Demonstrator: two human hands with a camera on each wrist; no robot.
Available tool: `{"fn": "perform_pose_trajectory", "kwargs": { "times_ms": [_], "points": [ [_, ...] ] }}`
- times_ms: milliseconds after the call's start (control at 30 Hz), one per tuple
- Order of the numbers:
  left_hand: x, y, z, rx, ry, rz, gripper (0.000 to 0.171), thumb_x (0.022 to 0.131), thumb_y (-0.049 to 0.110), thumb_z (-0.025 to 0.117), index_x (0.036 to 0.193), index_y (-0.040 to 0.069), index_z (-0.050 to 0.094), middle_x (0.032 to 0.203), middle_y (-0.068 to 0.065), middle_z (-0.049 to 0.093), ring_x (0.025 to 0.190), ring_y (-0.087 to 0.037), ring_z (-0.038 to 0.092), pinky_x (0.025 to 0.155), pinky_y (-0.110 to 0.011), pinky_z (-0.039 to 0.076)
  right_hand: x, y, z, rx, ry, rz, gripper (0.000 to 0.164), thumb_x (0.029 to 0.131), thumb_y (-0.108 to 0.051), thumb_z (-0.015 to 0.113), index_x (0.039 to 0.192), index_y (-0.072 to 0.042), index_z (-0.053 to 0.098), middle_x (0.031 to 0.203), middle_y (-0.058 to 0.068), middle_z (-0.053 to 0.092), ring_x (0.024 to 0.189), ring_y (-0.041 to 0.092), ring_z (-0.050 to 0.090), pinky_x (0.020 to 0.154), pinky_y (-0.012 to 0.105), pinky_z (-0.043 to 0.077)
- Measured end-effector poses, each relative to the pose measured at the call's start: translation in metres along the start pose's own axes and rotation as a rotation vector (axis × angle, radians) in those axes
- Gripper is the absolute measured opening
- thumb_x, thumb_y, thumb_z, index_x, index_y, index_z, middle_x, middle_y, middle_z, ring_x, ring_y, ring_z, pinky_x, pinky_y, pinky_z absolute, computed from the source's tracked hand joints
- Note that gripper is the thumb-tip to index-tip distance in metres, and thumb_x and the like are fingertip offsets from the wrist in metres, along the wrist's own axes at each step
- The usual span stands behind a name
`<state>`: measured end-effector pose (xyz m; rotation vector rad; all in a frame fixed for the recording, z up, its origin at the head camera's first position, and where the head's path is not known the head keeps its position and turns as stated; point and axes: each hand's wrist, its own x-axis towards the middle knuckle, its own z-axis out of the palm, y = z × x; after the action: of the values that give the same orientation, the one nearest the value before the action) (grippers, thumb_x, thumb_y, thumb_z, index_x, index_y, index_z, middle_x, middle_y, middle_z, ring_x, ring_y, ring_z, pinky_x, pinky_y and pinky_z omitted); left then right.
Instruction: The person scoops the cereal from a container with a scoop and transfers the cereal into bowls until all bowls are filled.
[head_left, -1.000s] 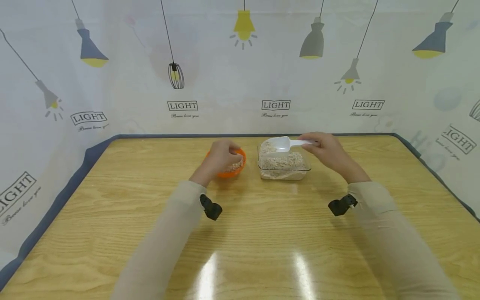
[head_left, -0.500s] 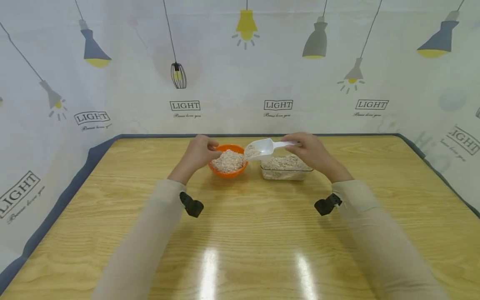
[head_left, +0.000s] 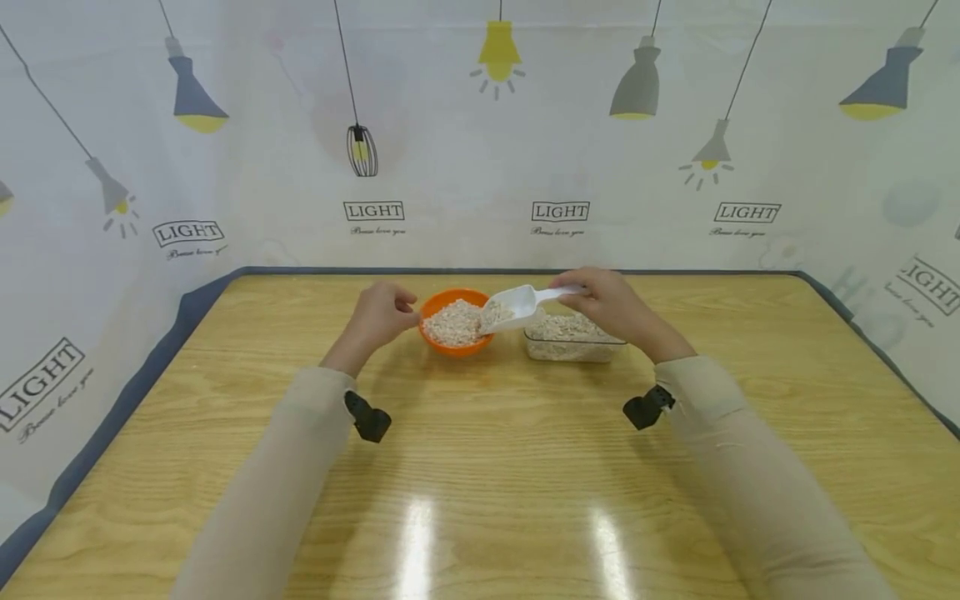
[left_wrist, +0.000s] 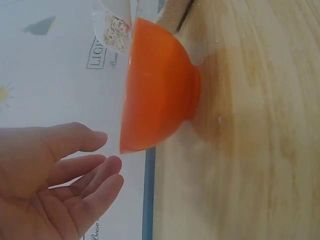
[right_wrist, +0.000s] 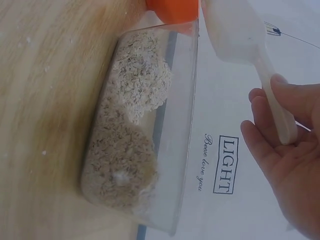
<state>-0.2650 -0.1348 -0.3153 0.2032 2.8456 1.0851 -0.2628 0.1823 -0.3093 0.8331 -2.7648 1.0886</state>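
Observation:
In the head view my right hand (head_left: 609, 305) pinches the handle of a white scoop (head_left: 516, 305). Oat flakes lie in the scoop, whose tilted mouth hangs at the right rim of an orange bowl (head_left: 459, 349). Flakes heap inside that bowl. Close to its left rim is my left hand (head_left: 375, 318); the left wrist view puts a small gap between those loosely bent fingers (left_wrist: 97, 200) and the bowl (left_wrist: 160, 90). A clear rectangular container (head_left: 568, 352), part filled with oats, sits right of the bowl, beneath the right hand. The right wrist view shows thumb and fingers around the scoop handle (right_wrist: 272, 102).
Bowl and container stand on a wooden table (head_left: 495, 450) close to its back edge. Behind rises a white backdrop (head_left: 450, 242) printed with lamps. A few stray flakes lie on the tabletop beside the container. Each wrist carries a black camera.
The scoop with oats has moved left from above the container to the bowl's right rim and tipped downward. My left hand has drawn back left from over the bowl to beside it.

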Motion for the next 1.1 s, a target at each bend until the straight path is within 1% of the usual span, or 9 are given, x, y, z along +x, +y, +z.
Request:
{"fn": "perform_pose_trajectory", "kwargs": {
  "times_ms": [133, 300, 400, 667, 900, 1100],
  "points": [
    [0.001, -0.003, 0.004, -0.014, -0.012, -0.004, 0.035, 0.085, 0.007, 0.061, 0.118, -0.006, 0.058, 0.107, -0.02, 0.059, 0.097, -0.029, 0.056, 0.078, -0.037, 0.049, 0.002, -0.002, -0.001, -0.013, -0.011, 0.007, 0.027, 0.091, -0.005, 0.056, 0.115, 0.004, 0.06, 0.118, 0.022, 0.056, 0.101, 0.034, 0.057, 0.078, 0.044, 0.049],
    [0.002, -0.006, 0.008, -0.02, -0.027, 0.017, 0.036, 0.085, 0.006, 0.061, 0.119, -0.004, 0.058, 0.105, -0.02, 0.06, 0.095, -0.028, 0.058, 0.076, -0.036, 0.05, 0.005, -0.005, -0.003, -0.041, -0.038, 0.001, 0.025, 0.091, -0.005, 0.055, 0.114, 0.004, 0.06, 0.115, 0.022, 0.057, 0.103, 0.034, 0.056, 0.08, 0.044, 0.049],
    [0.003, -0.006, 0.009, -0.008, -0.021, 0.021, 0.034, 0.085, 0.006, 0.062, 0.117, -0.003, 0.06, 0.106, -0.019, 0.06, 0.096, -0.028, 0.058, 0.076, -0.036, 0.05, 0.008, -0.007, -0.006, -0.066, -0.063, -0.008, 0.025, 0.091, -0.005, 0.054, 0.114, 0.004, 0.06, 0.113, 0.021, 0.058, 0.103, 0.033, 0.055, 0.083, 0.045, 0.048],
    [0.003, -0.007, 0.009, 0.007, -0.014, 0.025, 0.032, 0.084, 0.007, 0.063, 0.115, -0.003, 0.062, 0.108, -0.018, 0.059, 0.097, -0.028, 0.057, 0.078, -0.036, 0.05, 0.017, -0.014, -0.011, -0.1, -0.1, -0.048, 0.025, 0.091, -0.006, 0.055, 0.112, 0.006, 0.061, 0.11, 0.021, 0.059, 0.1, 0.033, 0.056, 0.085, 0.043, 0.047],
    [0.002, -0.006, 0.008, 0.003, -0.027, 0.029, 0.032, 0.085, 0.007, 0.063, 0.116, -0.002, 0.062, 0.108, -0.017, 0.061, 0.096, -0.027, 0.058, 0.077, -0.036, 0.05, 0.024, -0.023, -0.014, -0.139, -0.166, -0.08, 0.026, 0.093, -0.008, 0.052, 0.115, 0.004, 0.06, 0.112, 0.019, 0.059, 0.103, 0.032, 0.055, 0.087, 0.042, 0.046],
    [0.003, -0.007, 0.008, 0.016, -0.033, 0.035, 0.033, 0.085, 0.008, 0.062, 0.116, -0.002, 0.061, 0.107, -0.018, 0.062, 0.095, -0.027, 0.058, 0.076, -0.036, 0.051, 0.027, -0.031, -0.012, -0.16, -0.174, -0.108, 0.025, 0.092, -0.006, 0.053, 0.114, 0.004, 0.061, 0.108, 0.018, 0.06, 0.1, 0.03, 0.055, 0.086, 0.041, 0.046]
  ]
}}
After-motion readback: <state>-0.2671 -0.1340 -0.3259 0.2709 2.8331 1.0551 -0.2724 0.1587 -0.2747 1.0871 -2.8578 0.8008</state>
